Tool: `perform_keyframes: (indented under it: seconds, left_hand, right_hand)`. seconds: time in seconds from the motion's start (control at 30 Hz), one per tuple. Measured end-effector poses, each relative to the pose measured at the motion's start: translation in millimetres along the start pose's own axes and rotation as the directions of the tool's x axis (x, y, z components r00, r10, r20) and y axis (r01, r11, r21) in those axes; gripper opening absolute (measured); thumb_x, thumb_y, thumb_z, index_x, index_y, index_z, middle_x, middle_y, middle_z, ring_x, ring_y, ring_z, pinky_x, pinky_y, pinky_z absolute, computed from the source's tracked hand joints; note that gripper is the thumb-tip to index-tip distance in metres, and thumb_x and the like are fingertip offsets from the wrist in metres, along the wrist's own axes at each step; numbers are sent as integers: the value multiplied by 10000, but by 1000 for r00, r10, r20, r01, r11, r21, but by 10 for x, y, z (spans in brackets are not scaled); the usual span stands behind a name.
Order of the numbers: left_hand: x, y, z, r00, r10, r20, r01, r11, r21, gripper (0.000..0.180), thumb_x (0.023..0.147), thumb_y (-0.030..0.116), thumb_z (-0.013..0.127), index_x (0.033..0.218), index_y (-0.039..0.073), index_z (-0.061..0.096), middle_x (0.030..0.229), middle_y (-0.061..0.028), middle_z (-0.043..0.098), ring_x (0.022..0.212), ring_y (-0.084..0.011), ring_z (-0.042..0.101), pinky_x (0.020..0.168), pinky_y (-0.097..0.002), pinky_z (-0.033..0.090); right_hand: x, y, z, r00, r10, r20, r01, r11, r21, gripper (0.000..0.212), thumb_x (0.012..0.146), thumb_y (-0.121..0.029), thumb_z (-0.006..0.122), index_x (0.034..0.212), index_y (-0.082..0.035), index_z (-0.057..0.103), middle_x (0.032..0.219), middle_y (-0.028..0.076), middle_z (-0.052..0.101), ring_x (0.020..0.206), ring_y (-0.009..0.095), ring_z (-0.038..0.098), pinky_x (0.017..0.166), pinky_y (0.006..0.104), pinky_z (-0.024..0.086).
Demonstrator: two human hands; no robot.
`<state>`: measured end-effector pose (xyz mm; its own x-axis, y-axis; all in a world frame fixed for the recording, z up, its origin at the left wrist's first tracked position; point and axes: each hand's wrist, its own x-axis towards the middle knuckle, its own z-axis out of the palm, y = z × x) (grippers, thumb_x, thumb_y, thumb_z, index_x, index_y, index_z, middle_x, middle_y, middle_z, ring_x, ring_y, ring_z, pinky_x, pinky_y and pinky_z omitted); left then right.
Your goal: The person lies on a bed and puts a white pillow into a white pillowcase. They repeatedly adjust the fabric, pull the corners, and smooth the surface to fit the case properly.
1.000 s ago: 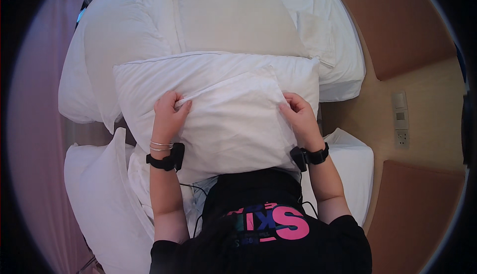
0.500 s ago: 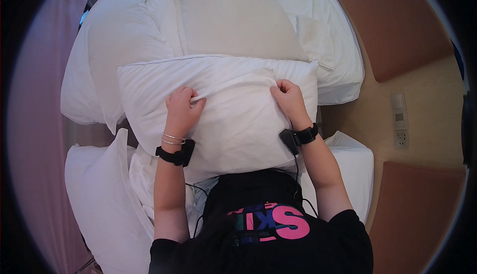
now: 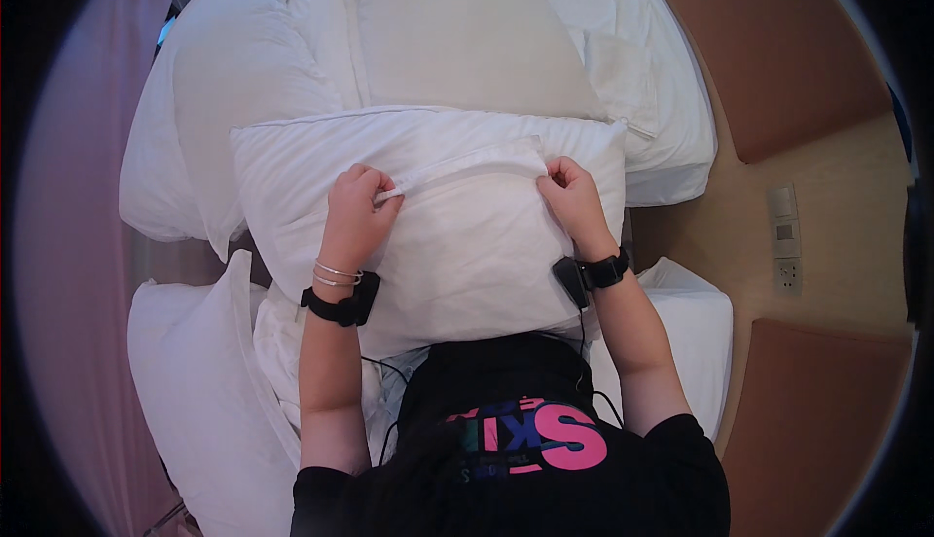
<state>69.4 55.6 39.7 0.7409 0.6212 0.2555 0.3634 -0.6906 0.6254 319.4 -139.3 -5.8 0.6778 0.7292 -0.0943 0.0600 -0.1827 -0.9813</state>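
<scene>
Right in front of my body lies a white pillow (image 3: 457, 265) in a white pillowcase. A long fabric flap (image 3: 477, 162) of the case runs across its upper side between my two hands. My left hand (image 3: 360, 206) pinches the flap's left end, with a bit of the hem showing between thumb and fingers. At the flap's right end, my right hand (image 3: 574, 201) has thumb and fingers pinched together on the cloth edge. Each wrist wears a black strapped device, and thin bangles circle the left one.
More white pillows (image 3: 467, 31) are piled beyond on the bed. Another pillow (image 3: 195, 372) stands at the near left, by a pink curtain (image 3: 83, 245). On the right, a wall with brown padded panels (image 3: 769, 51) carries a switch and socket plate (image 3: 785, 235).
My right hand has shifted slightly to the right, and the flap between my hands looks more stretched and flatter. The left hand is almost where it was.
</scene>
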Motion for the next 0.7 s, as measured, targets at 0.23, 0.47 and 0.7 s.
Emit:
perform_keyframes:
  seconds: [0.23, 0.47, 0.7]
  left_hand:
    - [-22, 36, -58, 998, 40, -39, -40, 999, -5, 158, 764, 113, 722, 824, 38, 596, 849, -106, 577, 843, -299, 549, 740, -390, 444]
    - [-20, 111, 3, 997, 82, 2, -82, 997, -8, 103, 802, 61, 672, 856, 32, 589, 789, -123, 575, 745, -325, 564, 687, -397, 458]
    - [-100, 142, 16, 975, 175, -135, -161, 981, 109, 75, 814, 72, 669, 848, 38, 611, 805, -116, 585, 753, -324, 581, 669, -407, 467]
  right_hand:
    - [-12, 37, -11, 999, 6, -34, -3, 997, 72, 68, 840, -42, 631, 821, -44, 566, 736, -42, 564, 658, 29, 485, 589, 202, 390]
    - [-56, 85, -26, 999, -34, -41, 39, 991, 129, 106, 828, -32, 619, 809, -55, 518, 695, -60, 511, 622, 19, 447, 553, 201, 363]
    - [-59, 127, -49, 999, -39, -26, 43, 984, 172, 84, 896, -20, 607, 852, -63, 550, 783, -36, 592, 710, 19, 506, 637, 184, 398]
